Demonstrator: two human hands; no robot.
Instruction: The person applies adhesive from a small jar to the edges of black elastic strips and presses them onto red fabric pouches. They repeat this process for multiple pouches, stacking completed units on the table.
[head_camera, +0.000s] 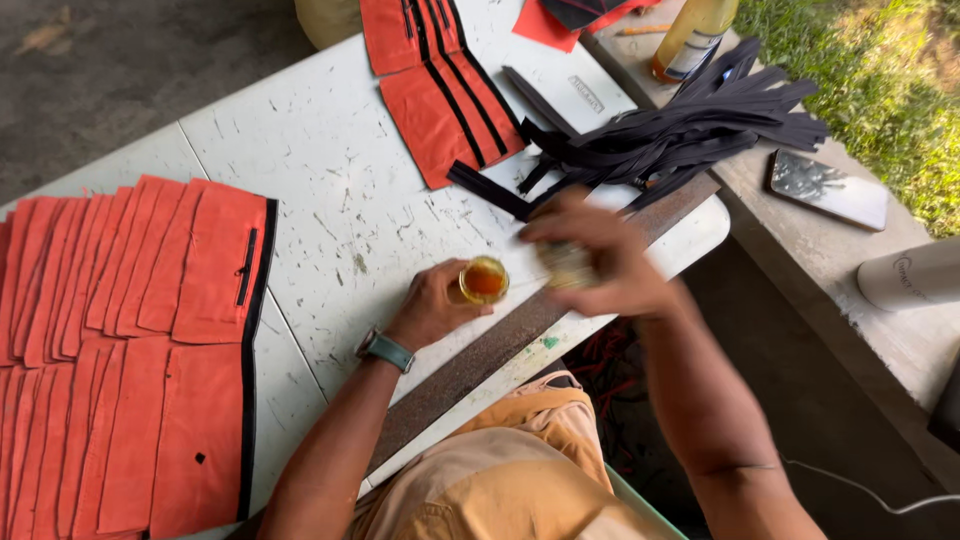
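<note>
Your left hand (432, 303) had its fingers curled around a small open jar (484, 280) of amber liquid, thumb and fingers gripping its side as it stood upright on the white table (330, 170) near the front edge. Your right hand (600, 262) hovered just beside the jar, its fingers closed on a small pale object (566, 264), too blurred to make out. A watch (385, 349) sat on your left wrist.

Just beyond your right hand lay a heap of black strips (690, 125), spread across the table's far corner. Behind the jar lay orange fabric pieces with black strips (440, 100) sewn on them. Well to your left, rows of overlapping orange fabric panels (130, 350) covered the table. A phone (828, 188) and a bottle (692, 38) rested on the concrete ledge (850, 290) beyond the table.
</note>
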